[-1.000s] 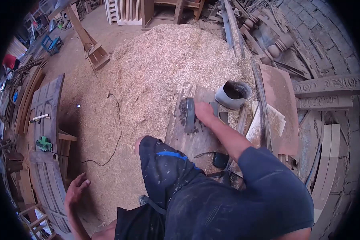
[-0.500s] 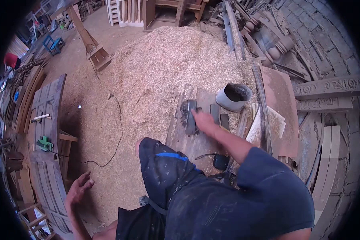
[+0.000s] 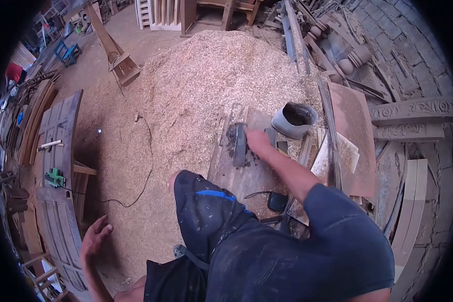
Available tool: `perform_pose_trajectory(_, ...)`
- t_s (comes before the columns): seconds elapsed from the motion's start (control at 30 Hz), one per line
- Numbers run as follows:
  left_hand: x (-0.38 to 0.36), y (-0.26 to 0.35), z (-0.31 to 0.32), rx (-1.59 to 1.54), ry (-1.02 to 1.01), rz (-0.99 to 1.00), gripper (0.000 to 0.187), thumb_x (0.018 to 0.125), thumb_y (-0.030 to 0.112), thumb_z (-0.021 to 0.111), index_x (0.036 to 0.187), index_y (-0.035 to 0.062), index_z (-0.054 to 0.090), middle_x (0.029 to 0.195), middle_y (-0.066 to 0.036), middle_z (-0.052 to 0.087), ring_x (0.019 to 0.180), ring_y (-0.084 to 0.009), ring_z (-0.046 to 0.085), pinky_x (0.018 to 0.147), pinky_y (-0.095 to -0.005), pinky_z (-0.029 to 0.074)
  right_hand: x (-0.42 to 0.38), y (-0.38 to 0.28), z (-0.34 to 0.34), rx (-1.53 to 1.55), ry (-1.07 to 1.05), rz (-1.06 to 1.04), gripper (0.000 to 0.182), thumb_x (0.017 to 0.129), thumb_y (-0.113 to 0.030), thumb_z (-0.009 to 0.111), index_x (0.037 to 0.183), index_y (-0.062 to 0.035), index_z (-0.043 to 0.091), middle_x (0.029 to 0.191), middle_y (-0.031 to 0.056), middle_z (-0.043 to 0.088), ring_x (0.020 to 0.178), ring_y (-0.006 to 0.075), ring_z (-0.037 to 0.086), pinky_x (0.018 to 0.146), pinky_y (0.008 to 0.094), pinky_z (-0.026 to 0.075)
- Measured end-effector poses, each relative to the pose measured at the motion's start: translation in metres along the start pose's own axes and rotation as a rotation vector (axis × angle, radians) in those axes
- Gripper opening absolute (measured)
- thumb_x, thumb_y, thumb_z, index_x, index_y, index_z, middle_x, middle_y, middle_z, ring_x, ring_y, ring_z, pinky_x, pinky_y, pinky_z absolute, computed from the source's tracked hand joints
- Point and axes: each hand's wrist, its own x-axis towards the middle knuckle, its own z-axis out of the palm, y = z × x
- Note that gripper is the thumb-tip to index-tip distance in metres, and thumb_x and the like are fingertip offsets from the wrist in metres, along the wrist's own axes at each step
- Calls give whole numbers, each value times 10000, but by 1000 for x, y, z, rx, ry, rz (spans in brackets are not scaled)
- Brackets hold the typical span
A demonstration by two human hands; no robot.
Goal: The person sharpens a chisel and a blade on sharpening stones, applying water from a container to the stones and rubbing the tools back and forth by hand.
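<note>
My right hand (image 3: pixel 257 141) touches the upper right edge of a dark rectangular block (image 3: pixel 240 146), which lies on a wooden board (image 3: pixel 251 178) with dark wet grit round it. Its fingers are bent against the block, and their tips are partly hidden. Beside that hand are a second dark block (image 3: pixel 271 135) and a smaller one (image 3: pixel 282 146). A cut-open pale container (image 3: pixel 293 121) with dark contents stands behind them. My left hand (image 3: pixel 96 236) hangs at the lower left near a panelled door, holding nothing, fingers apart and loosely curled.
A big heap of wood shavings (image 3: pixel 206 75) lies ahead. The panelled door (image 3: pixel 58 211) at the left bears a green tool (image 3: pixel 55 177) with a cord running over the floor. Carved timber (image 3: pixel 412 109) lies at the right. A person in red (image 3: pixel 15 73) is far left.
My right hand has shifted slightly up and left along the block, its pointing finger now less extended. The block has moved slightly up. My left hand has moved a little left.
</note>
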Motion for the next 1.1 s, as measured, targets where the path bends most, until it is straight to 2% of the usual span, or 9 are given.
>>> perform_pose_trajectory(0.1, 0, -6, 0, 47, -2, -23, 770, 970, 387, 668, 1533, -40, 362, 1541, -259, 440, 1418, -332, 455, 1161, -405, 367, 20, -3, 9, -29, 6, 43, 583, 947, -57, 425, 1517, -181, 443, 1132, 257, 675, 1017, 426, 696, 877, 535, 564)
perform_pose_trajectory(0.23, -6, 12, 2, 53, -7, 10, 771, 967, 377, 675, 1536, -37, 359, 1540, -267, 437, 1421, -338, 450, 1166, -412, 361, -30, -2, 22, -88, 139, -138, 467, 958, -80, 445, 1416, -139, 515, 1040, 248, 702, 992, 384, 711, 829, 525, 566)
perform_pose_trajectory(0.33, 1, -1, -2, 20, -1, -16, 768, 967, 368, 676, 1538, -34, 356, 1545, -263, 432, 1430, -339, 437, 1177, -414, 345, 5, 1, 6, -45, -19, 19, 547, 965, -76, 413, 1504, -167, 450, 1135, 254, 675, 1024, 396, 700, 864, 521, 561)
perform_pose_trajectory(0.43, 7, -13, 2, 33, 0, -15, 761, 972, 360, 672, 1540, -32, 353, 1549, -255, 432, 1429, -338, 439, 1177, -408, 347, 16, -8, -2, -5, 5, 49, 462, 1002, -123, 392, 1451, -116, 498, 1133, 237, 685, 1035, 405, 694, 853, 528, 562)
perform_pose_trajectory(0.57, -4, 13, 3, 19, -45, 7, 745, 978, 335, 667, 1541, -36, 349, 1551, -251, 431, 1431, -337, 436, 1180, -400, 347, -25, -3, 5, -72, 29, -104, 404, 1018, -148, 385, 1387, -77, 532, 1095, 239, 696, 1030, 407, 695, 852, 530, 561)
perform_pose_trajectory(0.73, 4, -8, -1, 13, 9, -14, 750, 973, 346, 671, 1538, -35, 356, 1553, -253, 427, 1441, -334, 424, 1184, -399, 342, 20, 1, 5, -44, -25, 69, 450, 1022, -148, 389, 1463, -109, 469, 1135, 237, 678, 1027, 401, 692, 874, 511, 559)
perform_pose_trajectory(0.83, 2, -1, 2, 25, -14, -10, 756, 970, 355, 674, 1535, -38, 361, 1555, -245, 428, 1444, -335, 419, 1183, -402, 343, 8, 4, 38, 82, 32, 82, 417, 1030, -167, 391, 1427, -92, 496, 1095, 237, 692, 1002, 407, 699, 867, 516, 559)
perform_pose_trajectory(0.93, -3, 4, 0, 23, -8, 24, 758, 968, 359, 675, 1531, -41, 364, 1554, -241, 432, 1448, -337, 415, 1186, -405, 338, -33, 0, 14, -61, 50, -117, 388, 1050, -234, 396, 1371, -56, 522, 1095, 258, 686, 1031, 408, 688, 881, 525, 547)
perform_pose_trajectory(1.1, 1, -7, -2, 53, 4, -8, 755, 968, 366, 674, 1529, -38, 371, 1543, -245, 444, 1445, -338, 418, 1185, -407, 337, 3, -10, 0, 98, -113, 124, 409, 999, -161, 446, 1391, -69, 521, 1127, 270, 671, 1066, 416, 680, 922, 530, 546)
